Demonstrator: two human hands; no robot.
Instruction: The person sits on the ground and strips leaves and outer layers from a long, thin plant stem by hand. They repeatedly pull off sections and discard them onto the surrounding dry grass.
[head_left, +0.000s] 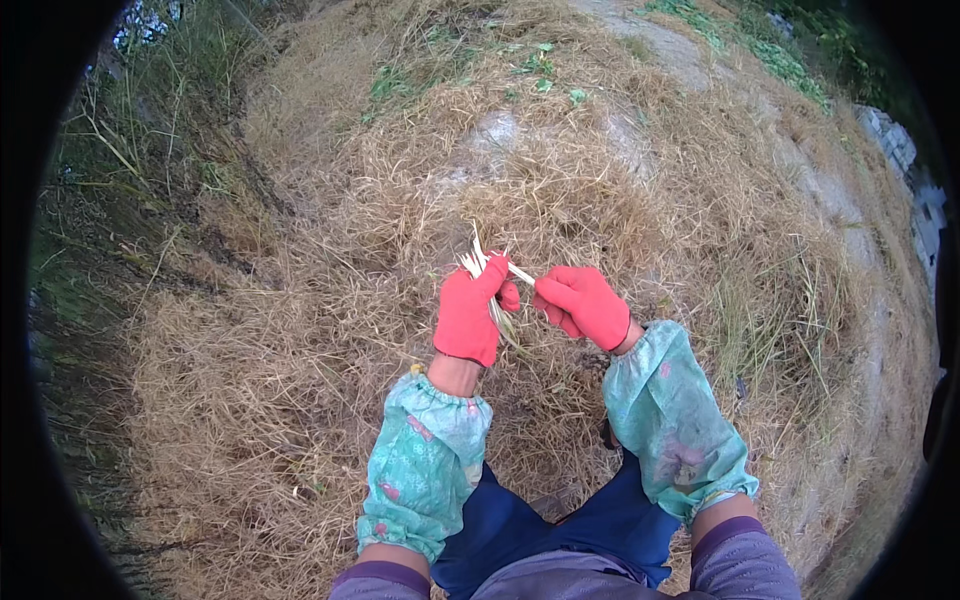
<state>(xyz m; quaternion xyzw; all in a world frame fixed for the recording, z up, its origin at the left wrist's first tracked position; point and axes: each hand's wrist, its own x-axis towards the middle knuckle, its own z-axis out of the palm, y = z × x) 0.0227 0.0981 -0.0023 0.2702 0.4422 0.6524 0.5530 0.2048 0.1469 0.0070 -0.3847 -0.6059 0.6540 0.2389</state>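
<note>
My left hand (471, 311), in a red glove, is closed around a small bunch of pale plant strips (474, 262). Their whitish ends stick out above the thumb, and thin greenish ends hang below the palm. My right hand (583, 302), gloved in red too, pinches the end of a pale strip (523, 274) that runs across from the left hand. Only a short gap lies between the hands, which are held in front of me above dry grass. Green patterned sleeve covers are on both forearms.
Dry, straw-coloured grass (285, 390) surrounds my legs. Taller green growth (172, 142) stands at the left. Low green leaves (540, 64) grow farther ahead, with bare pale ground (667, 45) beyond to the right. Grey blocks or stones (889, 139) lie at the far right edge.
</note>
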